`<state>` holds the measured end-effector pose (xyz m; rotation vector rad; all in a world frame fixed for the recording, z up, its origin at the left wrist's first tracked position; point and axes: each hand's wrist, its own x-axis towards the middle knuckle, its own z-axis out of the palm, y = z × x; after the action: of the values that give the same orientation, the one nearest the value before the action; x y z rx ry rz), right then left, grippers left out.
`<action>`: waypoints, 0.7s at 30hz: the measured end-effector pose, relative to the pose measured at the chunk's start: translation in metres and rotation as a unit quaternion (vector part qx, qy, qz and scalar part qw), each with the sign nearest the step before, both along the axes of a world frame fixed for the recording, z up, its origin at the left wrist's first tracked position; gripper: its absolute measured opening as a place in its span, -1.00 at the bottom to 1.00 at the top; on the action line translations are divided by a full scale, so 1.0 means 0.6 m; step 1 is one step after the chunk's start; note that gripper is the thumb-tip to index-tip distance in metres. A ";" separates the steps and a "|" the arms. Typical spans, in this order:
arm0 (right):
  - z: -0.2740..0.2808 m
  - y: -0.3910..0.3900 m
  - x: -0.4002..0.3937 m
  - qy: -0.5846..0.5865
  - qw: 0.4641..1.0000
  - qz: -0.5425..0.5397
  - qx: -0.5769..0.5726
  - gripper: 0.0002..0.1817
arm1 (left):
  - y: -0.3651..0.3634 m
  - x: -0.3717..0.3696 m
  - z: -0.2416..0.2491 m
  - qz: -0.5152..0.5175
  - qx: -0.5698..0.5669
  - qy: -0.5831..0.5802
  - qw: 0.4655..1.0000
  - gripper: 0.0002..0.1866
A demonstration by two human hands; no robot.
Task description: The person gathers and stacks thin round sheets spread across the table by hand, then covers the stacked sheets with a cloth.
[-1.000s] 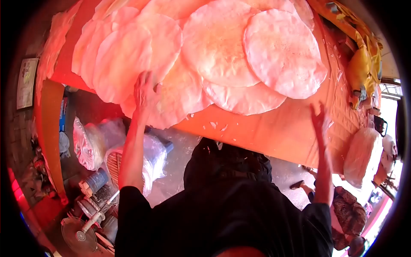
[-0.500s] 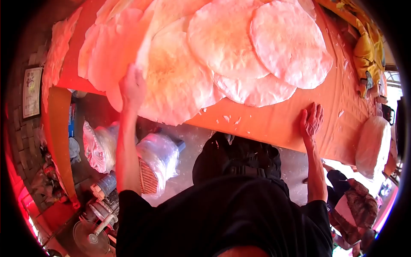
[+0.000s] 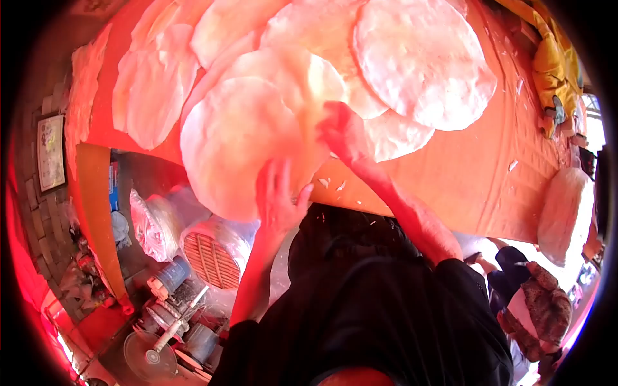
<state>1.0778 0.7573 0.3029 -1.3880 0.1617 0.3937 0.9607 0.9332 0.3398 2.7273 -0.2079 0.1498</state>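
holding left hand [image 3: 279, 193], with fingers spread, against front flatbread [image 3: 241, 138]; extending right hand [image 3: 343, 133] alongside, with fingers too blurred to tell.

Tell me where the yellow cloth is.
Head view, upper right: the yellow cloth is right of the rightmost flatbread, near the edge of the orange table.

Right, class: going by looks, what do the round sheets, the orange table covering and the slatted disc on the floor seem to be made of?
Round sheets: probably thin dough or flatbread; matt, slightly wrinkled, with uneven edges.
Orange covering: likely cloth, possibly soft plastic; dull, with long creases.
Slatted disc: perhaps wood or bamboo; brown parallel strips.
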 end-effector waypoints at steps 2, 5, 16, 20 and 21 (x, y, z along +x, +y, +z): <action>0.057 0.006 0.014 -0.010 0.998 0.000 0.070 -0.46 | 0.008 -0.008 -0.010 0.003 0.009 0.024 1.000 -0.20; 0.166 -0.016 0.056 -0.176 0.982 0.010 -0.073 -0.52 | 0.010 -0.023 -0.015 -0.002 0.041 0.039 0.998 -0.23; 0.133 -0.460 0.122 -0.258 0.607 -0.292 -0.692 -0.26 | -0.019 0.053 0.069 0.049 -0.159 -0.006 0.986 -0.53; 0.114 -0.309 0.052 0.051 0.997 -0.049 0.007 -0.34 | -0.136 0.095 0.087 -0.008 -0.264 0.110 0.958 -0.52; 0.129 -0.264 0.034 0.149 0.989 0.011 0.012 -0.25 | -0.171 0.105 0.096 -0.054 -0.240 0.114 0.963 -0.51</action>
<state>1.0979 0.5989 0.3804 -1.3018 0.3858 0.6197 1.0236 0.8308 0.3974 2.2206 -0.2209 -0.1309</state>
